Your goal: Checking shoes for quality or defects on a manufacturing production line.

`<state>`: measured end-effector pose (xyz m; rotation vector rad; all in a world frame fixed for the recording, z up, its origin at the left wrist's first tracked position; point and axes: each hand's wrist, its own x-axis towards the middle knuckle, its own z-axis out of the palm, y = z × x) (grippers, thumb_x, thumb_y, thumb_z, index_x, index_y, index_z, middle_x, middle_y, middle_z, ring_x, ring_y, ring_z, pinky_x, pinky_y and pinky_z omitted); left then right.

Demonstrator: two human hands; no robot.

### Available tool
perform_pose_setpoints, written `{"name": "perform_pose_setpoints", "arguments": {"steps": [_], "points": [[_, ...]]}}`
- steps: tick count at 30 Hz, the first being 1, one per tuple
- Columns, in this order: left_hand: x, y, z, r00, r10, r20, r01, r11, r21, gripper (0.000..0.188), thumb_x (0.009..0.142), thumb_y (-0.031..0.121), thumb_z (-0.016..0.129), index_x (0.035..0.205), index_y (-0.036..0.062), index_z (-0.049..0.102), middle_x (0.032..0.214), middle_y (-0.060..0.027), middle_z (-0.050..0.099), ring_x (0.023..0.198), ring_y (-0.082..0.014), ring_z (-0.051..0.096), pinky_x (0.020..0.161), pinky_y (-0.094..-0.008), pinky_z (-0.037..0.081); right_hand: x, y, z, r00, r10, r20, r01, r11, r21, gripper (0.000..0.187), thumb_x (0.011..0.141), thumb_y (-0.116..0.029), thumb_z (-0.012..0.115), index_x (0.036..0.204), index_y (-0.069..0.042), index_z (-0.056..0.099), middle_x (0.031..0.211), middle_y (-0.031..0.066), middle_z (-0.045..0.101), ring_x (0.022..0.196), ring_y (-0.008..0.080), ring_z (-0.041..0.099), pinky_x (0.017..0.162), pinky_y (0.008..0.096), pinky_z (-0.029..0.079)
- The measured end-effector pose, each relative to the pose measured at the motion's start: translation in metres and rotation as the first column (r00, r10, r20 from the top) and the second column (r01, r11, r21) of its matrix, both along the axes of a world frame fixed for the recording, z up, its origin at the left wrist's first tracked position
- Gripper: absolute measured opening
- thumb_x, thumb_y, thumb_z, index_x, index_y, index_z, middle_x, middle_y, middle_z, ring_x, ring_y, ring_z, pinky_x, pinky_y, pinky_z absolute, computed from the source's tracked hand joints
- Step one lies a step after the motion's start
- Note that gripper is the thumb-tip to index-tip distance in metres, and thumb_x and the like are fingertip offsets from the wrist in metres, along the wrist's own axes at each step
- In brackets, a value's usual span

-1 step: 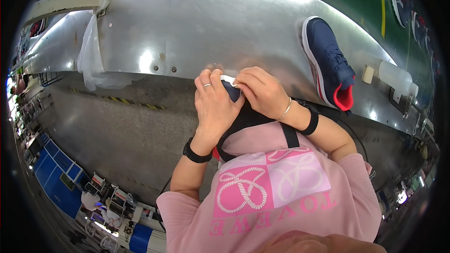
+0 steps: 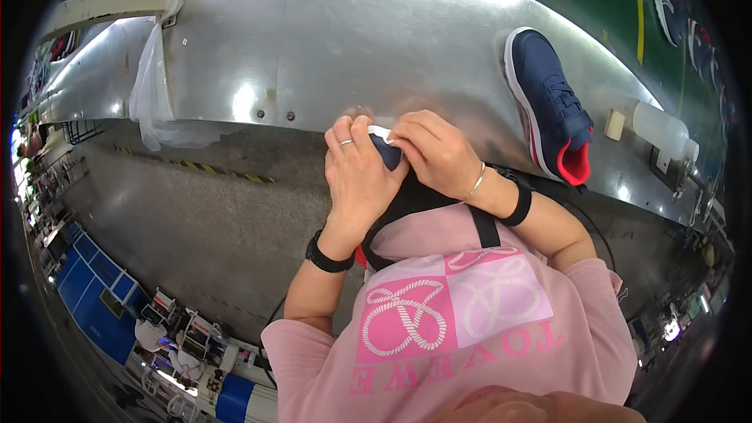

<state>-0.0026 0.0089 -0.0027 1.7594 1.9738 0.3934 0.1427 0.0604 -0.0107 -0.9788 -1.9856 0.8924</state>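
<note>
My left hand (image 2: 360,168) is wrapped round a navy shoe (image 2: 388,155) with a white sole edge, just off the near edge of the metal bench. Only a small part of that shoe shows between my hands; my fingers hide the rest. At the white edge, the fingers of my right hand (image 2: 440,153) are pinched together. Whatever lies between those fingertips is too small to make out. To the right, a second navy shoe (image 2: 552,102) with a white sole and red lining lies on the bench, apart from both hands.
The metal bench (image 2: 376,47) curves across the top. Right of the second shoe are a small pale block (image 2: 615,124) and a translucent bottle (image 2: 662,131). A clear plastic bag (image 2: 153,90) hangs at the left from a cream-coloured bar (image 2: 110,9). More shoes (image 2: 666,4) stand beyond the bench.
</note>
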Motion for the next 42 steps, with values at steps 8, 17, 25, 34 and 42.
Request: {"name": "perform_pose_setpoints", "arguments": {"steps": [8, 17, 25, 34, 42], "points": [[0.001, 0.001, 0.001, 0.999, -0.027, -0.043, 0.028, 0.999, 0.020, 0.070, 0.065, 0.017, 0.083, 0.122, -0.0010, 0.045, 0.121, -0.0194, 0.046, 0.109, -0.0363, 0.050, 0.084, -0.0443, 0.052, 0.000, 0.003, 0.003, 0.994, 0.064, 0.086, -0.063, 0.998, -0.016, 0.013, 0.082, -0.003, 0.066, 0.096, -0.001, 0.064, 0.091, 0.0111, 0.062, 0.086, 0.0284, 0.063, 0.072, 0.0361, 0.054], [0.000, 0.000, 0.002, 0.999, -0.032, -0.035, 0.032, 0.999, -0.009, 0.069, 0.068, 0.020, 0.082, 0.122, -0.0007, 0.045, 0.122, -0.0190, 0.046, 0.113, -0.0390, 0.047, 0.085, -0.0471, 0.051, -0.005, 0.004, 0.001, 0.997, 0.054, 0.052, -0.054, 0.999, 0.001, 0.012, 0.082, -0.002, 0.066, 0.093, 0.000, 0.065, 0.090, 0.0113, 0.062, 0.084, 0.0287, 0.063, 0.072, 0.0361, 0.054], [0.001, 0.000, -0.001, 0.998, -0.028, -0.048, 0.026, 0.999, -0.031, 0.068, 0.068, 0.019, 0.082, 0.121, 0.0003, 0.044, 0.122, -0.0180, 0.046, 0.113, -0.0385, 0.047, 0.083, -0.0471, 0.052, -0.001, 0.000, -0.005, 0.998, 0.064, 0.025, -0.065, 0.998, 0.016, 0.013, 0.080, -0.001, 0.066, 0.092, 0.001, 0.063, 0.092, 0.0111, 0.062, 0.086, 0.0291, 0.062, 0.074, 0.0366, 0.053], [0.003, 0.002, 0.007, 0.998, -0.036, -0.041, 0.035, 0.999, -0.035, 0.075, 0.067, 0.029, 0.088, 0.121, 0.0014, 0.043, 0.123, -0.0181, 0.046, 0.115, -0.0380, 0.046, 0.080, -0.0478, 0.053, 0.033, -0.018, -0.003, 0.994, 0.080, 0.080, -0.074, 0.994, -0.078, 0.012, 0.081, -0.001, 0.067, 0.093, 0.000, 0.064, 0.093, 0.0125, 0.063, 0.087, 0.0310, 0.063, 0.076, 0.0373, 0.053], [0.004, -0.006, 0.010, 0.998, -0.040, -0.041, 0.038, 0.998, -0.050, 0.074, 0.068, 0.028, 0.086, 0.124, 0.0030, 0.045, 0.125, -0.0182, 0.047, 0.120, -0.0382, 0.044, 0.091, -0.0474, 0.049, 0.067, -0.027, 0.044, 1.000, 0.007, 0.025, -0.006, 0.999, -0.031, 0.018, 0.080, 0.000, 0.072, 0.097, -0.001, 0.066, 0.093, 0.0123, 0.065, 0.083, 0.0308, 0.064, 0.073, 0.0376, 0.053]]}}
